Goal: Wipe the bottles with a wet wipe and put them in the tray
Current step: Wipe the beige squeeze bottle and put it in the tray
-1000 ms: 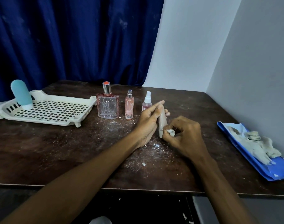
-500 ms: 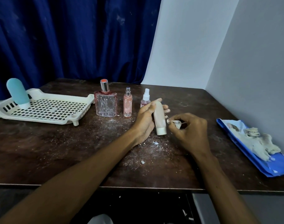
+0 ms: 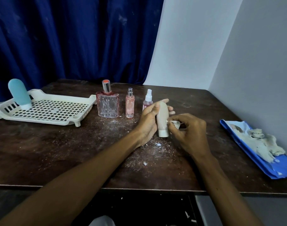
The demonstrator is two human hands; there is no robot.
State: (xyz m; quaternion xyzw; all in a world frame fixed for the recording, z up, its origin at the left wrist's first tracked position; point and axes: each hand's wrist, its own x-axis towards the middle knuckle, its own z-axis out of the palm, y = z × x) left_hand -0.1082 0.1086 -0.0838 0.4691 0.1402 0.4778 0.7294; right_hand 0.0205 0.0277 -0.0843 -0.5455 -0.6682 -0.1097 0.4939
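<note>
Left hand curls fingers and thumb around a beige plastic tube bottle, held cap-down over the middle of the dark wooden table; whether the cap touches the surface cannot be told. Right hand pinches a crumpled white wet wipe against the bottle's lower right side. A teal tube bottle stands cap-down in the far-left corner of the white slotted plastic tray. A square pink glass perfume bottle, a slim pink spray bottle and a small white-nozzled spray bottle stand in a row between tray and hands.
</note>
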